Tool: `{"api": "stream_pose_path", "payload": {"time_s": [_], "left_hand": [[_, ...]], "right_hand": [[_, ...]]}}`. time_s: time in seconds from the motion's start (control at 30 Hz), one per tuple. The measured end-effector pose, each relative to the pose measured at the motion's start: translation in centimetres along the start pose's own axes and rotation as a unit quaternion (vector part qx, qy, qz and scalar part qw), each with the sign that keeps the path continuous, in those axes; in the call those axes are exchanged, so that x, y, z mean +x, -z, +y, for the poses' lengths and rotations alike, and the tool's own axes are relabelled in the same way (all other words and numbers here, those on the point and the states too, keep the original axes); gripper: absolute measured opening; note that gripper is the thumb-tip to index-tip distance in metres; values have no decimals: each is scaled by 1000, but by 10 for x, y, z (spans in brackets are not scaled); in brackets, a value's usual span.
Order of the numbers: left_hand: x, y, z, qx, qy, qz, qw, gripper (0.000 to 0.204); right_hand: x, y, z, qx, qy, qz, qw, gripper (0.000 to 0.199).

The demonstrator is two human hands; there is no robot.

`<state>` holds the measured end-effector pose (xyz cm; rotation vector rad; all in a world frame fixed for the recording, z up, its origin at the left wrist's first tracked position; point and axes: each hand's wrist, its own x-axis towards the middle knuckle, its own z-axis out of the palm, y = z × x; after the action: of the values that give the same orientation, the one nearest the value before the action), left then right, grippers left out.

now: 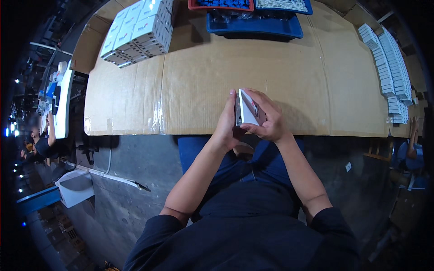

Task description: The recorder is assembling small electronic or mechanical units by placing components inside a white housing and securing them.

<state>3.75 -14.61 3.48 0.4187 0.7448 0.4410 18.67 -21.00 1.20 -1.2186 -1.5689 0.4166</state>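
A: Biggest first. Saw what?
B: Saw a cardboard-covered table (271,67). Found long rows of white boxes (384,65) along the table's right edge. Noted a block of stacked white boxes (135,34) at the table's far left corner.
A: Checked trays?
B: Logged a wide blue tray (253,29) at the table's far middle, plus a smaller blue tray (289,11) and a red tray (221,8) close by, further toward the table's far edge.
A: And hands?
B: Found left hand (225,124) and right hand (271,121) together above the table's near edge, clamped on one white box (249,108), tilted. Saw left thumb upright against box, right hand wrapped around the opposite side. Couldn't see most left fingers.
A: Spotted anything smaller?
B: Spotted blue parts (226,2) in red tray, white parts (280,4) in smaller blue tray.
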Motion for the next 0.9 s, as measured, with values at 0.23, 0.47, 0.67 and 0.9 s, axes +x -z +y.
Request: {"api": "stream_pose_path", "payload": {"time_s": [0.23, 0.47, 0.67, 0.9], "left_hand": [[5, 0, -2, 15, -47, 8, 999, 71], [15, 36, 6, 181, -359, 66, 913, 68], [17, 42, -5, 224, -429, 11, 875, 89], [9, 45, -21, 307, -471, -30, 826, 90]], "right_hand": [[4, -4, 14, -2, 4, -31, 1000, 95], [-11, -32, -4, 162, -168, 32, 972, 74], [-6, -42, -21, 339, -311, 90, 883, 51], [12, -44, -60, 336, -397, 125, 845, 50]]}}
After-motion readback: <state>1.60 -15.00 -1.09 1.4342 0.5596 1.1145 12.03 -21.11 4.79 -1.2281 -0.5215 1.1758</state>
